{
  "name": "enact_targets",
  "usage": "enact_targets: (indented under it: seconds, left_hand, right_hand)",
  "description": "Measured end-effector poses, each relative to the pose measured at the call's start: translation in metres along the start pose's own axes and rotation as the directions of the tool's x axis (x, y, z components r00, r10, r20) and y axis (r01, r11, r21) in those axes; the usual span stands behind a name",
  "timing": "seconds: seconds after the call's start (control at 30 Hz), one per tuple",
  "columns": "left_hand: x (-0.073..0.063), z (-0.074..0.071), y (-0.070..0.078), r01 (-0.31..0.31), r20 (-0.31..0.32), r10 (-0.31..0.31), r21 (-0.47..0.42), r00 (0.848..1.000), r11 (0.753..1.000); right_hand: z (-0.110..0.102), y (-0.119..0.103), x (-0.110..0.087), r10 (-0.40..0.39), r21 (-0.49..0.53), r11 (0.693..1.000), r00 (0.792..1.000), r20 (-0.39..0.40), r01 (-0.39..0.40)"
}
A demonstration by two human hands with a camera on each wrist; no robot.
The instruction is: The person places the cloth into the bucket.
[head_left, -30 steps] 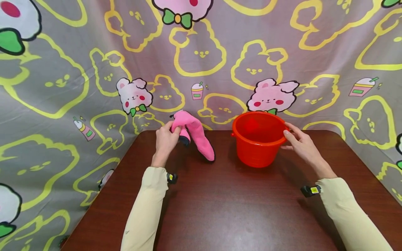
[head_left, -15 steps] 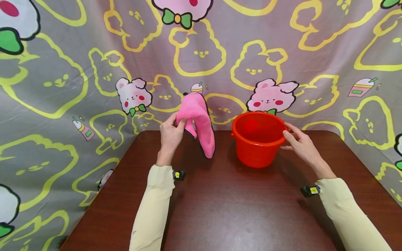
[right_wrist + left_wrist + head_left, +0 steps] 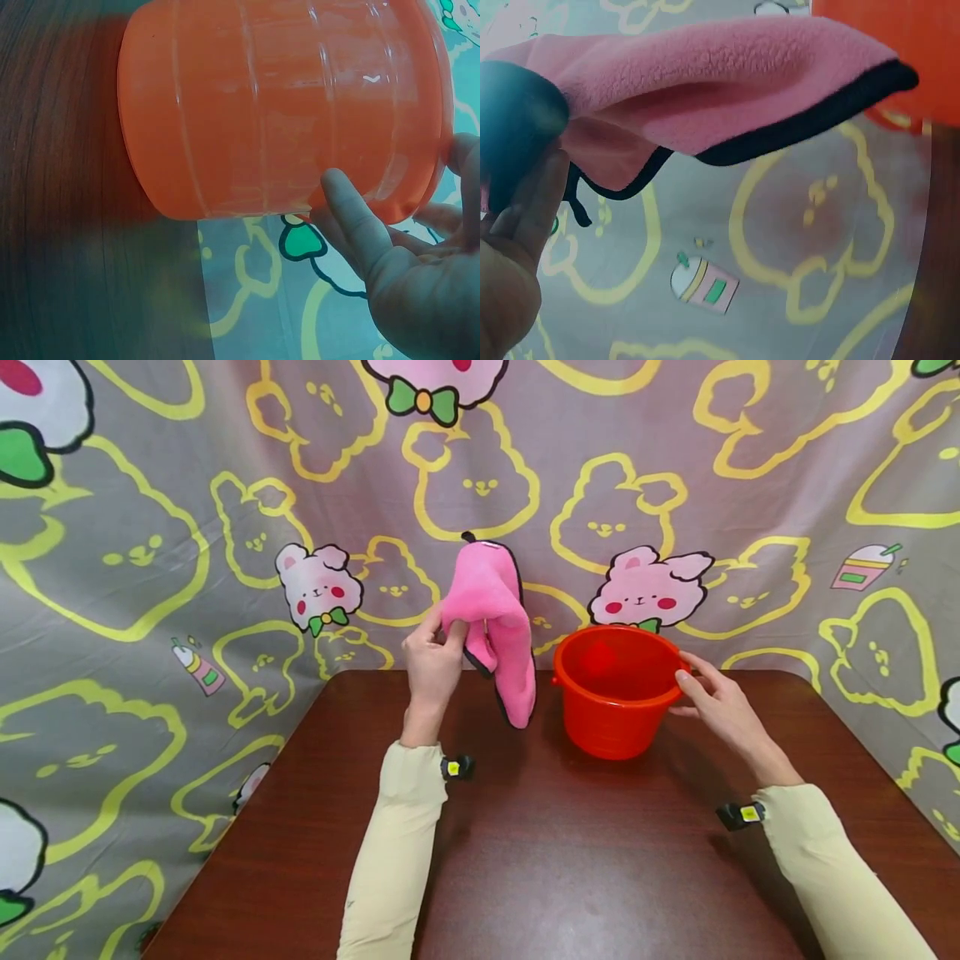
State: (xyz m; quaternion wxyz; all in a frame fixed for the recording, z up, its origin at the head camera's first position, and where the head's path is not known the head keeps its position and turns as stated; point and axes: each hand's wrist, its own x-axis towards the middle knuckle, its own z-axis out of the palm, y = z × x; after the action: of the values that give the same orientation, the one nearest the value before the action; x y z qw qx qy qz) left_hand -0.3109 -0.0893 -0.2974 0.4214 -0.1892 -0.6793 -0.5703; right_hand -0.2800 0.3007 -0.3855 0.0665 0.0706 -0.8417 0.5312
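Note:
My left hand (image 3: 444,633) pinches a pink fleece cloth (image 3: 492,602) with black trim and holds it up in the air, just left of a red plastic bucket (image 3: 615,710). The cloth hangs folded, its lower end level with the bucket's rim. In the left wrist view the cloth (image 3: 705,82) stretches across the top, with my left hand (image 3: 514,247) at the lower left. The bucket stands upright on the brown table (image 3: 525,843). My right hand (image 3: 697,687) rests against the bucket's right side, thumb at the rim. In the right wrist view my right hand (image 3: 390,255) touches the bucket (image 3: 262,112) with straight fingers.
A grey curtain (image 3: 150,527) printed with yellow bunny outlines and pink bears hangs right behind the table's far edge. The table's near half lies between my two sleeved forearms. The inside of the bucket looks red and bare.
My left hand has lifted the pink cloth off the table, up and to the right toward the bucket. My right hand and the bucket have stayed put.

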Motion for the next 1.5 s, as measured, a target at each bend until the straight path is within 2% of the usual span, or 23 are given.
enact_targets:
  seconds: [0.2, 0.4, 0.53, 0.67, 0.8, 0.9, 0.97, 1.07, 1.17, 1.27, 1.37, 1.5]
  left_hand:
    - [-0.003, 0.027, 0.012, 0.021, -0.022, -0.024, -0.103, 0.999, 0.994]
    - [-0.011, 0.055, 0.023, -0.013, -0.129, -0.009, -0.168, 0.992, 0.986]
    - [-0.02, 0.072, 0.027, -0.018, -0.155, -0.014, -0.204, 0.988, 0.979]
    - [-0.033, 0.088, 0.026, 0.009, -0.113, -0.031, -0.193, 0.993, 0.981]
    - [-0.051, 0.105, 0.018, 0.066, -0.015, -0.069, -0.13, 0.998, 0.989]
    - [-0.063, 0.116, 0.012, 0.139, 0.074, -0.135, -0.044, 0.988, 0.989]
    - [-0.069, 0.12, 0.009, 0.183, 0.138, -0.185, 0.028, 0.973, 0.983]
    - [-0.074, 0.121, 0.009, 0.211, 0.259, -0.244, 0.149, 0.934, 0.966]
    - [-0.072, 0.118, 0.012, 0.149, 0.397, -0.245, 0.257, 0.885, 0.955]
    - [-0.067, 0.111, 0.016, 0.067, 0.5, -0.221, 0.307, 0.837, 0.949]
    - [-0.06, 0.101, 0.019, 0.023, 0.552, -0.211, 0.328, 0.807, 0.944]
    - [-0.054, 0.085, 0.015, 0.002, 0.604, -0.228, 0.35, 0.764, 0.937]
  right_hand:
    - [-0.002, 0.001, 0.0, 0.008, 0.004, 1.0, 1.0, 0.002, -0.008]
    - [-0.001, 0.0, -0.001, 0.002, 0.013, 1.0, 1.0, -0.002, -0.002]
    - [-0.001, 0.0, -0.001, -0.009, 0.012, 1.0, 1.0, -0.002, 0.009]
    - [0.0, -0.001, -0.001, -0.013, 0.011, 1.0, 1.0, 0.0, 0.013]
    - [0.0, -0.001, -0.001, -0.009, 0.015, 1.0, 1.0, -0.001, 0.009]
    - [0.0, -0.001, -0.001, -0.002, 0.001, 1.0, 1.0, -0.003, 0.002]
    - [0.0, -0.002, -0.001, 0.0, -0.007, 1.0, 1.0, -0.003, 0.0]
    - [0.001, -0.002, -0.001, -0.001, -0.01, 1.0, 1.0, -0.004, 0.001]
    - [0.001, -0.003, -0.001, -0.004, -0.011, 1.0, 1.0, -0.005, 0.004]
    - [0.0, -0.003, 0.0, -0.006, -0.02, 1.0, 1.0, -0.007, 0.006]
    - [0.0, -0.003, 0.0, -0.006, -0.026, 1.0, 1.0, -0.006, 0.005]
    - [-0.001, -0.001, 0.0, -0.006, -0.031, 0.999, 1.0, -0.002, 0.006]
